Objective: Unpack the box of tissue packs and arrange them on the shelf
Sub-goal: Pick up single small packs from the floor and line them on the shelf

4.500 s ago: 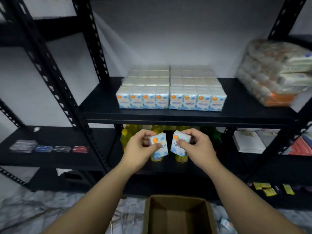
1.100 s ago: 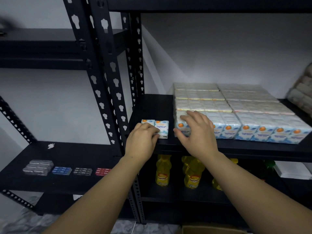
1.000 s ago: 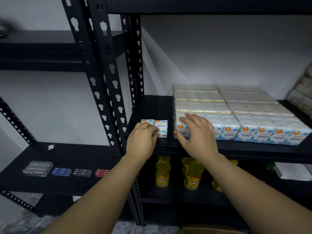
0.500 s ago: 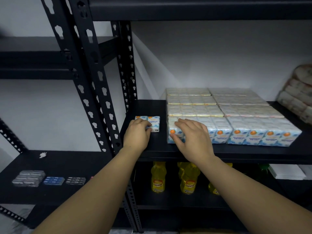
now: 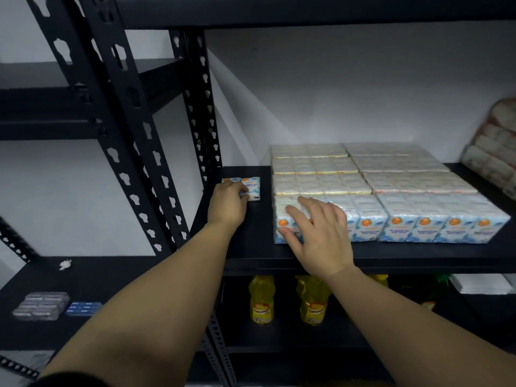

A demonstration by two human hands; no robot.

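Two loose blue-and-white tissue packs [image 5: 252, 188] lie flat side by side at the left end of the black shelf [image 5: 251, 247]. My left hand [image 5: 227, 203] rests on their near edge with curled fingers gripping them. To the right stands a large block of wrapped tissue packs [image 5: 405, 191] in several rows, orange dots on their front faces. My right hand [image 5: 321, 236] lies spread over the block's front left corner, fingers on top and thumb on the front face. The box is out of view.
Black perforated uprights [image 5: 134, 141] stand just left of the loose packs. Yellow bottles [image 5: 261, 300] fill the shelf below. A clear-wrapped bundle of rolls [image 5: 494, 157] sits at the far right. Small flat packs [image 5: 42, 305] lie on the lower left shelf.
Both packs went from my hands onto the left end of the shelf. My right hand moved to the big block. In the last second both hands have held their places.
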